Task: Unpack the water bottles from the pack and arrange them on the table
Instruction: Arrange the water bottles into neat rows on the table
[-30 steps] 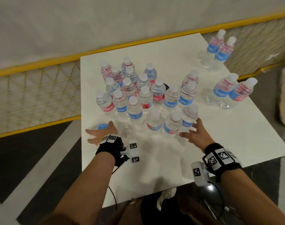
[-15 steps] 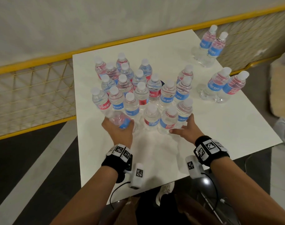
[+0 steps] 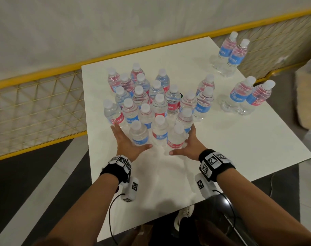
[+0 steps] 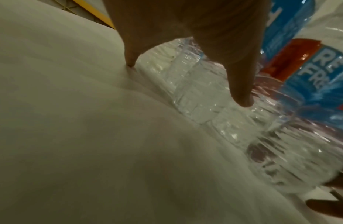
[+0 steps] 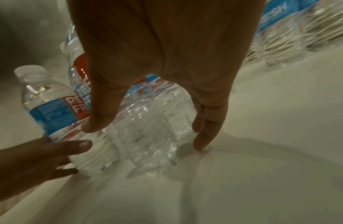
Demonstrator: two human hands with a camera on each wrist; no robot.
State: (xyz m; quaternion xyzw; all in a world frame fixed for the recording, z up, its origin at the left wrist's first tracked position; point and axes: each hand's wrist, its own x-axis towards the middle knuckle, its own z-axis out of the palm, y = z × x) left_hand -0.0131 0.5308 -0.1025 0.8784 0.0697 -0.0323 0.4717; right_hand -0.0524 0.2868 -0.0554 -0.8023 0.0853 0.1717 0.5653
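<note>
Water bottles stand upright in a tight cluster at the middle of the white bench, each clear with a white cap and a blue and red label; the cluster spreads from about 11 o'clock to 1 o'clock as seen from the near edge of the bench; three bottles form its nearest row, the front left bottle with a blue label, the front middle bottle with a red and blue label, and the front right bottle with a red label facing the viewer; a pair of bottles stands apart at 2 o'clock, touching each other; another pair stands at the far corner near 1 o'clock, also touching; the left hand lies at 11 o'clock of the front row, fingers straight and spread, palm against the side of the front left bottle, thumb stretched toward the middle; the right hand mirrors it at 1 o'clock, straight fingers beside the front right bottle, thumb pointing inward; the two hands are apart, bracketing the front row, neither one curled round a bottle; the left wrist view shows a fingertip touching the bench beside the clear ribbed bottle bases; the right wrist view shows fingertips on the bench beside a bottle base; a yellow mesh fence runs behind the bench from 9 o'clock to 2 o'clock.
</note>
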